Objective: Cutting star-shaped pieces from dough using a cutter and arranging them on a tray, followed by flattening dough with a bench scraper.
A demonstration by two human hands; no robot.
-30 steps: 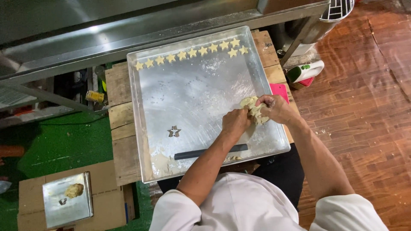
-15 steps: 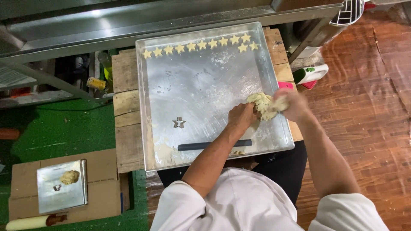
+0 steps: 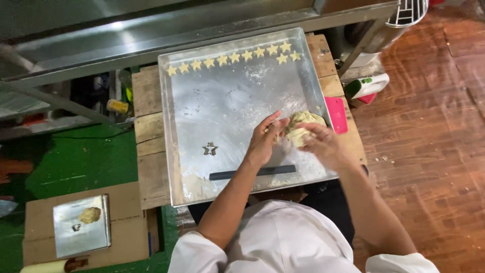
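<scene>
A lump of pale dough [image 3: 303,127] is held between both hands at the right edge of a large metal tray [image 3: 222,106], right of the frame's centre. The left hand [image 3: 267,140] is pressed against its left side, the right hand [image 3: 323,144] is cupped around its lower right. A row of star-shaped dough pieces [image 3: 233,57] is laid along the tray's upper edge. A star cutter [image 3: 210,148] is seen left of centre, and a dark bar [image 3: 252,172] near the lower edge. A small tray [image 3: 81,225] with a dough lump is seen at lower left.
</scene>
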